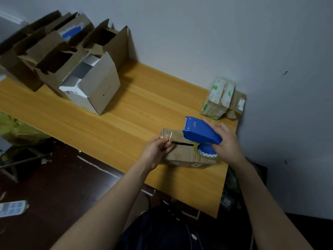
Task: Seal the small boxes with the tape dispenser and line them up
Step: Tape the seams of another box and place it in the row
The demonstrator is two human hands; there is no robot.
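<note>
A small brown cardboard box (182,154) lies flat near the right end of the wooden table (115,120). My right hand (226,141) grips a blue tape dispenser (200,132) with a clear tape roll, held just over the box's right part. My left hand (157,147) pinches the free end of the tape (170,137) above the box's left part, with the strip stretched towards the dispenser. Two small boxes stand by the wall at the far right: a green-and-white one (218,98) and a brown one (237,103) behind it.
A cluster of open cardboard boxes (59,51) fills the table's far left, with a white-and-grey open box (91,85) in front. The wall runs along the back and right. Below the left edge, the dark floor holds clutter.
</note>
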